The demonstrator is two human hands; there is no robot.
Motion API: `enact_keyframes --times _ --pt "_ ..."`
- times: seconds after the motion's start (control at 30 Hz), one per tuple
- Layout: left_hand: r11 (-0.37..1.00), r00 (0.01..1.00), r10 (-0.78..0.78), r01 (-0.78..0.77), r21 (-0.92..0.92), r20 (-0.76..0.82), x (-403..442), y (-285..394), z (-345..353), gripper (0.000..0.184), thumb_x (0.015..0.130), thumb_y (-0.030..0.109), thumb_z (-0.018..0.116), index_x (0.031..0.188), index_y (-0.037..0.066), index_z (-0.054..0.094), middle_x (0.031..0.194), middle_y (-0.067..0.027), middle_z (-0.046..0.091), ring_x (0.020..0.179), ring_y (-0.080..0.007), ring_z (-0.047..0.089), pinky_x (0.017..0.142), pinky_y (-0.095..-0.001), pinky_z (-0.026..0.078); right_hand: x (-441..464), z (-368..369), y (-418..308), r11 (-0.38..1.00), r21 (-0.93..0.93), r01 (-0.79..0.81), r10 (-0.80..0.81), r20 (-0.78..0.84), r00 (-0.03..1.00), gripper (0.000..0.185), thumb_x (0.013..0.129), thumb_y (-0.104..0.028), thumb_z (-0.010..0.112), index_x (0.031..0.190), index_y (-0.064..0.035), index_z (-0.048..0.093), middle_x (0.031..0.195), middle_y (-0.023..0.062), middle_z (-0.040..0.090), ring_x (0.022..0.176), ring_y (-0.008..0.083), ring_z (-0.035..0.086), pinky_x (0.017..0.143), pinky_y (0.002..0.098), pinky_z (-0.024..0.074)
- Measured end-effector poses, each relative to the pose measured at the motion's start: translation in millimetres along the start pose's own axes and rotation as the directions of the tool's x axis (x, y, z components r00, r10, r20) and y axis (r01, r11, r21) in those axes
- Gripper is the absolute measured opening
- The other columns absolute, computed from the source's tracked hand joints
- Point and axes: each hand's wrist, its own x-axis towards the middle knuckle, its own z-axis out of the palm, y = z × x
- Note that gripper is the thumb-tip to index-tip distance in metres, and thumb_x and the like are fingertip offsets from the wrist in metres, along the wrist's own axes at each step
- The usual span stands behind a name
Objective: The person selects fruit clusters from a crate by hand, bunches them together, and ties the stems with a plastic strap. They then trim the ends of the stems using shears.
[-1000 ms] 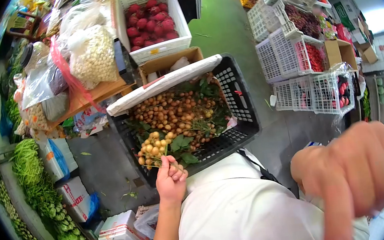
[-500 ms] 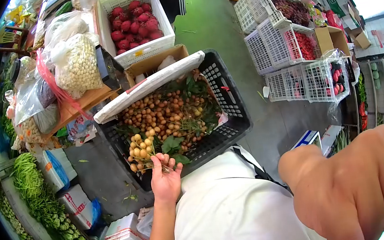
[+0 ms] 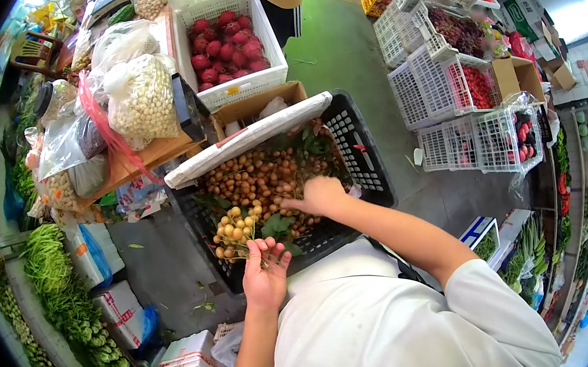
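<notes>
My left hand (image 3: 266, 268) is closed around the stems of a bunch of longans (image 3: 236, 228), whose pale yellow-brown fruits hang over the left part of a black plastic basket (image 3: 362, 154). My right hand (image 3: 321, 196) is over the middle of the basket, among the darker loose longans (image 3: 263, 167). One of its digits is stretched out to the left, apart from the rest; the other fingertips are hidden below the hand, and no held thing shows. A green leaf (image 3: 277, 225) lies between the two hands.
A white foam board (image 3: 249, 139) lies along the basket's far rim. Behind it stands a white crate (image 3: 275, 77) of dragon fruit. Bagged goods (image 3: 143, 99) sit on a table at left. Stacked white crates (image 3: 434, 80) stand right; leafy greens (image 3: 59, 283) line the left.
My right hand has come from the near right, where it was a large fist, into the basket. The left hand still holds its bunch. The whole view has shifted slightly.
</notes>
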Motion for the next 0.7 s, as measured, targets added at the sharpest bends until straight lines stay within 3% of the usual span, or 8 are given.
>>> enact_keyframes --times 0.07,0.13,0.23,0.27,0.37,0.43,0.6,0.7 --pt "0.999 1.0 0.006 -0.005 0.039 -0.003 -2 0 0 0.031 0.111 0.04 0.043 0.092 0.017 0.053 0.097 0.0041 0.059 0.095 -0.0145 0.059 0.089 -0.0352 0.048 6 17 11 0.998 0.068 0.007 -0.021 0.215 0.976 0.081 0.078 -0.077 0.067 0.09 0.0035 0.076 0.081 0.0202 0.073 0.083 0.0317 0.075 0.078 0.0416 0.0588" --pt "1.0 1.0 0.001 -0.001 0.029 -0.002 -4 -1 -3 0.03 0.111 0.039 0.043 0.093 0.017 0.053 0.094 0.0037 0.058 0.091 -0.0146 0.059 0.087 -0.0351 0.048 20 59 32 0.992 0.11 0.066 -0.085 0.177 0.981 0.072 0.084 -0.066 0.069 0.087 0.0058 0.073 0.08 0.021 0.073 0.082 0.0328 0.075 0.077 0.0441 0.0584" --pt "1.0 1.0 -0.009 0.009 0.017 0.016 -5 -1 -9 0.03 0.111 0.038 0.043 0.094 0.016 0.053 0.089 0.0029 0.055 0.086 -0.0148 0.056 0.084 -0.0348 0.048 15 57 38 0.814 0.578 -0.055 -0.133 0.278 0.951 0.042 0.099 -0.035 0.059 0.096 0.0066 0.063 0.083 0.0223 0.072 0.081 0.0363 0.073 0.074 0.048 0.0554" --pt "1.0 0.999 -0.019 0.019 0.015 0.027 -4 -1 -10 0.029 0.111 0.037 0.043 0.095 0.015 0.052 0.087 0.0025 0.054 0.083 -0.0149 0.055 0.083 -0.0346 0.048 14 55 39 0.817 0.574 -0.049 -0.135 0.274 0.952 0.042 0.099 -0.035 0.059 0.096 0.0066 0.063 0.083 0.0223 0.072 0.081 0.0363 0.073 0.074 0.048 0.0554" --pt "0.999 0.999 -0.008 0.01 0.04 -0.044 -3 0 -7 0.028 0.111 0.037 0.044 0.097 0.014 0.052 0.079 0.0034 0.049 0.074 -0.0125 0.05 0.076 -0.0311 0.045 6 51 43 0.844 0.455 0.284 -0.33 0.023 0.944 0.036 0.102 -0.029 0.057 0.101 0.0068 0.06 0.087 0.0202 0.072 0.081 0.0313 0.072 0.074 0.0434 0.0544" --pt "0.999 1.0 -0.003 0.004 0.037 -0.011 -2 4 -15 0.027 0.111 0.036 0.044 0.097 0.013 0.052 0.075 0.0044 0.045 0.07 -0.0109 0.045 0.071 -0.0295 0.042 -11 29 36 0.638 0.755 0.153 -0.331 0.09 0.939 0.031 0.103 -0.026 0.055 0.101 0.0046 0.059 0.089 0.0153 0.072 0.081 0.0241 0.069 0.074 0.0383 0.0531" --pt "0.995 0.999 0.034 -0.031 0.097 -0.023 -5 9 -11 0.029 0.111 0.036 0.043 0.095 0.013 0.05 0.067 0.0066 0.033 0.058 -0.0074 0.032 0.058 -0.026 0.031 -53 -21 24 0.5 0.846 0.183 -0.391 0.032 0.92 0.025 0.106 -0.025 0.052 0.1 -0.0015 0.059 0.088 0.0064 0.071 0.071 0.0143 0.062 0.065 0.0298 0.0492" --pt "0.994 0.999 0.044 -0.042 0.102 -0.017 -5 13 -8 0.032 0.112 0.038 0.042 0.09 0.014 0.046 0.065 0.0066 0.031 0.056 -0.0073 0.029 0.055 -0.0257 0.029 -74 -49 10 0.233 0.967 -0.101 -0.397 0.19 0.898 0.019 0.108 -0.027 0.05 0.103 -0.0096 0.055 0.08 -0.0036 0.06 0.06 0.004 0.043 0.052 0.0204 0.0335"
